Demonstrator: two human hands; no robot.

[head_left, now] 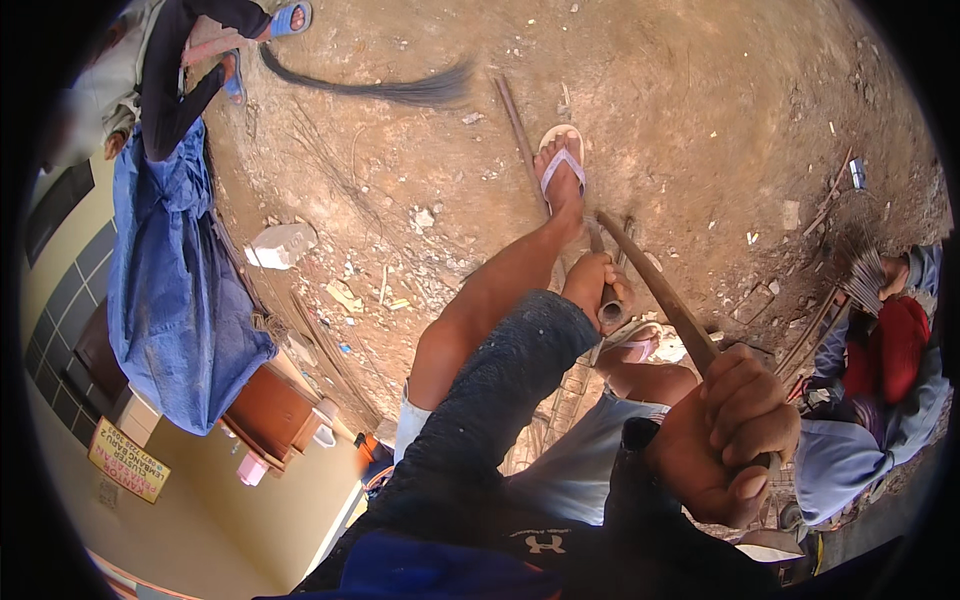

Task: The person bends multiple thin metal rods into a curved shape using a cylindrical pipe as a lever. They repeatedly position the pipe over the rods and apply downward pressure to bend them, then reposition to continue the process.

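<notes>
Slanting forward-left, the rod (660,290) fills the right grip (730,435); the left grip (592,284) clasps a pipe (609,303).

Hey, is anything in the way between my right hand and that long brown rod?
No, nothing visible. Your right hand is already closed directly around the long brown rod, near its lower end in the picture. Your left hand, gripping a hollow pipe, is to the left, not between them.

We record bare earth ground (690,120), brown, uneven and strewn with pale rubble, in bright light. At left we list one cream wall (215,510), dark grey wall tiles (67,315) and brown wooden furniture (268,410).
</notes>
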